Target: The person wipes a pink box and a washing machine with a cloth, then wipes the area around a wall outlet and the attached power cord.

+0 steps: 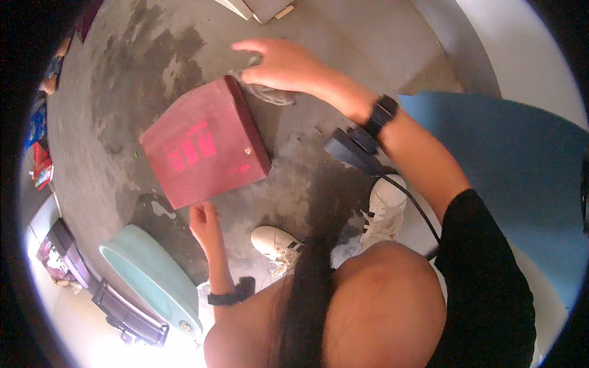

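A dark red box [193,147] with pink printed writing is in front of me above the wet concrete floor. My left hand [206,221] has its fingers curled at the box's near edge; the fingertips are partly hidden there. Past the box's far right corner, my right hand [278,66] holds a crumpled grey cloth [271,94], its index finger stretched out to the left. Part of the cloth lies against or close beside that corner; the exact contact is hidden by the hand.
A pale turquoise plastic basin [152,271] stands at lower left. My white shoes [276,246] are planted below the box. A dark device with a cable [354,149] hangs by my right forearm. A blue panel [506,152] rises on the right. Assorted items line the left rim.
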